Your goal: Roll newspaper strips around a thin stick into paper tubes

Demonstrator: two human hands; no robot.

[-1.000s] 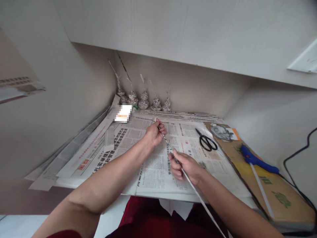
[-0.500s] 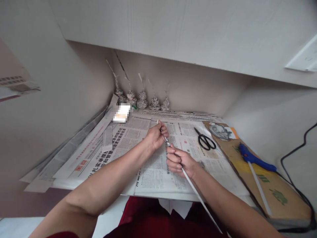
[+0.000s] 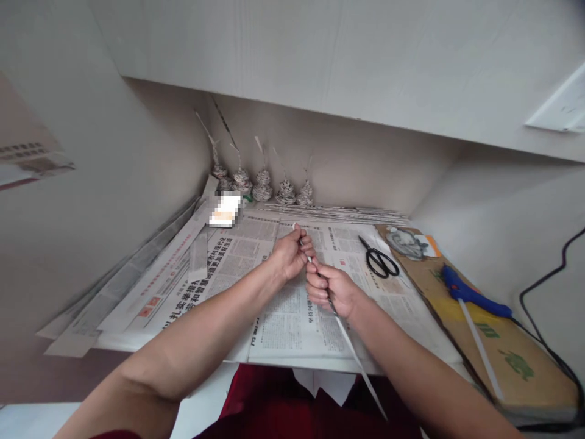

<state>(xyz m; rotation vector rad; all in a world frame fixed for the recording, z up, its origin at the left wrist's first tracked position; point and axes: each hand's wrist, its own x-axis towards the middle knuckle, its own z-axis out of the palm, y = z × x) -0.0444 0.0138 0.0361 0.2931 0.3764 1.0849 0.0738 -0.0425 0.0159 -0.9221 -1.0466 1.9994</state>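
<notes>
From here: five woven paper gourd shapes (image 3: 262,186) at back, one scissors (image 3: 382,263), one blue glue gun (image 3: 478,297). One paper strip (image 3: 354,349) above the newspaper (image 3: 283,332), tail slanting lapward. Left hand (image 3: 293,251) curled shut on its upper end; right hand (image 3: 329,289) fisted around it just below.

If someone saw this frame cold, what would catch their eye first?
Probably the left hand and right hand at the centre, both gripping a thin paper strip above spread newspaper. Next, likely the five gourd-shaped paper pieces lined up at the back, and the blue glue gun on cardboard at the right.
</notes>
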